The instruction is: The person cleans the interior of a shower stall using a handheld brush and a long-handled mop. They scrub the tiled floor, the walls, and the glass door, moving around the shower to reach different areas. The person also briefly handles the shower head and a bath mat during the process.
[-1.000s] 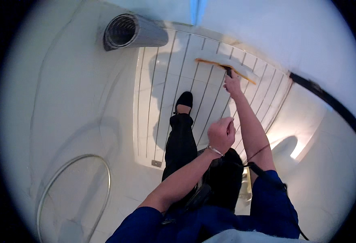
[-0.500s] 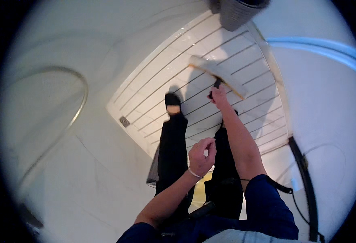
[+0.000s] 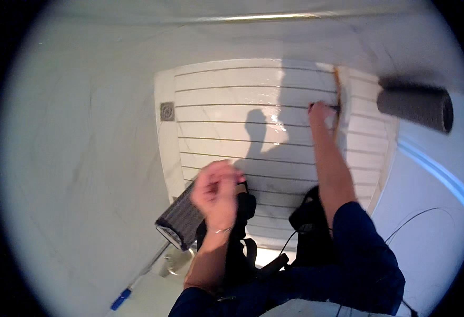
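In my right hand is the dark handle of a squeegee, its long orange-edged head down on the slatted, off-white shower floor. The head points away from me, across the floor lines, near the right side. My right arm reaches out almost straight. Closer to me and to the left, my left hand hangs in the air, somewhat blurred. Its fingers are curled in and nothing shows in them. A fist-like shadow falls on the wet floor beyond it.
A square drain sits at the floor's left edge. One dark ribbed bin-like container lies at the right; another ribbed dark box is by my left leg. A pole with a blue end lies lower left. Marble-like walls surround the floor.
My view has turned, so the drain and floor lines sit differently. The squeegee has gone from slanted to nearly lengthwise, further right. My left hand has risen away from my legs.
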The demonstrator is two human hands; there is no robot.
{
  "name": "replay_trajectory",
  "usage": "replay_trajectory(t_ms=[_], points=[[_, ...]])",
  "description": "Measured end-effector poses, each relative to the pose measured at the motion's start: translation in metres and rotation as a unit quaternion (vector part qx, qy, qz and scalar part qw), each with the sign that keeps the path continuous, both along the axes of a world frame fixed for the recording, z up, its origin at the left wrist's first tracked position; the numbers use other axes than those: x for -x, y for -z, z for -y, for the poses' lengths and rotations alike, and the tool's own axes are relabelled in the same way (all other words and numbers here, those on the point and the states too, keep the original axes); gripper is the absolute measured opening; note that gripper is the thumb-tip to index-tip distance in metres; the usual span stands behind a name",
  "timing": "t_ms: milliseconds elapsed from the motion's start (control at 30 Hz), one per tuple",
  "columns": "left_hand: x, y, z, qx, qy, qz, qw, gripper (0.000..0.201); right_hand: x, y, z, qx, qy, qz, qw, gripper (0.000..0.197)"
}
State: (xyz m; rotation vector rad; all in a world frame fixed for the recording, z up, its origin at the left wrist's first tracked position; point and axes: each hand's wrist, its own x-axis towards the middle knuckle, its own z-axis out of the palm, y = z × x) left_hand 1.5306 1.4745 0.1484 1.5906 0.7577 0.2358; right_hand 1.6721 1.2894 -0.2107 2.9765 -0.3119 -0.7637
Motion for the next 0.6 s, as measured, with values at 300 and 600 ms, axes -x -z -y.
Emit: replay_trajectory(t_ms=[300, 600], points=[[0.144, -0.084, -0.083, -0.097, -0.33, 0.156, 0.926, 0.016, 0.066, -0.08, -0.377, -0.025, -0.267, -0.034, 0.963, 0.029], [0.198, -0.063, -0.071, -0.201, -0.466, 0.111, 0.854, 0.017, 0.114, 0.015, -0.266, -0.394, -0.437, -0.172, 0.79, 0.045]])
